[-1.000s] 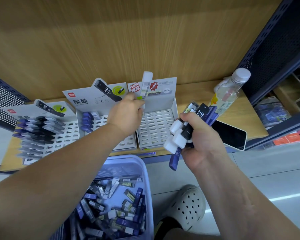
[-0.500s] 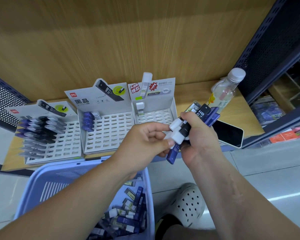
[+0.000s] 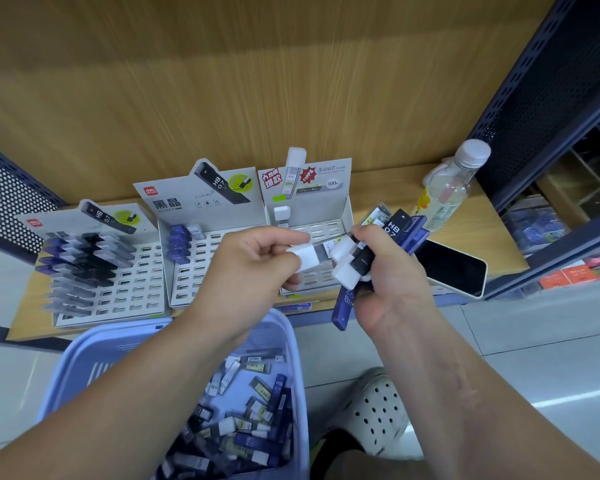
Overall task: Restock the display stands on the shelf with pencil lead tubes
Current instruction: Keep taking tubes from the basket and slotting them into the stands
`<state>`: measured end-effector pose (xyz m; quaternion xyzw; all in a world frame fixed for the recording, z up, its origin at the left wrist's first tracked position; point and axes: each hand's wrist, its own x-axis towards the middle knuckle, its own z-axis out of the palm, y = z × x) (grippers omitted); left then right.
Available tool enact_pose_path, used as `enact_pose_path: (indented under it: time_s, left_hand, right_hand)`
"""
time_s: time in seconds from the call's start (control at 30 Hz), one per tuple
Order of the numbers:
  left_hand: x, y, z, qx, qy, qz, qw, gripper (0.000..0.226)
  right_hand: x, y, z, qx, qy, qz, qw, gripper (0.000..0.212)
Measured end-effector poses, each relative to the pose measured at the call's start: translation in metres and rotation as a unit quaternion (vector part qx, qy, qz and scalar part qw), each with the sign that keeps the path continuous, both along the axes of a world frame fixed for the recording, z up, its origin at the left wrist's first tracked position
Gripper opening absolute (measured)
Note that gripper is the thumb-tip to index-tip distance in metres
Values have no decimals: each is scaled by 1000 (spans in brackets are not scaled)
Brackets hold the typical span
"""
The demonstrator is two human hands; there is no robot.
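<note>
Head view:
- Left hand (image 3: 253,268): thumb and fingers pinch the capped end of a white-capped lead tube (image 3: 308,259). The tube's other end is among the tubes in the right hand.
- Right hand (image 3: 392,285): clamped around a bundle of lead tubes (image 3: 362,259), a mix of white-capped, black "HB 0.7" and purple. The ends stick out above and below the fist.
- The hands are close together, joined by that one tube, above the near edge of the wooden shelf (image 3: 499,249) and in front of the right stand.
- Left display stand (image 3: 142,289): the left columns hold rows of black, purple and grey tubes (image 3: 84,261). The slots on the right are open.
- Middle display stand (image 3: 187,282): a short column of purple tubes (image 3: 179,244) sits at its far left, with one pale tube just beside them. The left forearm hides part of the grid.
- Right display stand (image 3: 312,211): a single white-capped tube (image 3: 282,213) sits in the far left corner. The hands cover the near part.
- Lavender basket (image 3: 298,375): on the floor near the shelf, under the left forearm. It holds a loose pile of tubes (image 3: 253,431), purple, black and clear with white caps.
- Right end of the shelf: a clear water bottle (image 3: 445,192) with a white cap, and a phone (image 3: 447,271) lying screen up, partly behind the right hand.
- A white clog (image 3: 374,407) is on the tiled floor to the right of the basket.
</note>
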<state>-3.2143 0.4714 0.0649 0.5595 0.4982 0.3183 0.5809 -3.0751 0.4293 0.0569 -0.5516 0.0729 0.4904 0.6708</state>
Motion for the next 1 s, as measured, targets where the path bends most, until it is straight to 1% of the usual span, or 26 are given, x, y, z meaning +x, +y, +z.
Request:
enact_pose_path:
  time_s: [0.13, 0.33, 0.4, 0.47, 0.6, 0.73, 0.87, 1.0]
  left_hand:
    - [-9, 11, 6, 8, -13, 35, 999, 21]
    - [-20, 41, 16, -9, -25, 61, 998, 21]
    - [-22, 54, 15, 21, -6, 58, 998, 22]
    - [-21, 68, 8, 84, 48, 50, 994, 24]
    - [-12, 89, -16, 201, 172, -2, 964, 22]
    - [-6, 97, -40, 310, 262, -69, 911, 14]
    - [0, 101, -57, 369, 305, -96, 873, 11]
    - [2, 104, -68, 398, 314, -120, 853, 14]
  right_hand:
    - [-1, 0, 0, -9, 2, 13, 1000, 40]
    - [0, -1, -2, -20, 1, 18, 1000, 31]
    - [1, -1, -2, -26, 1, 19, 999, 27]
    - [2, -2, -3, -29, 2, 19, 999, 25]
    - [2, -1, -3, -30, -5, 23, 999, 27]
    - [4, -1, -5, -29, -5, 24, 999, 29]
    - [5, -1, -7, -28, -6, 25, 999, 26]
    - [6, 0, -7, -31, -6, 24, 999, 21]
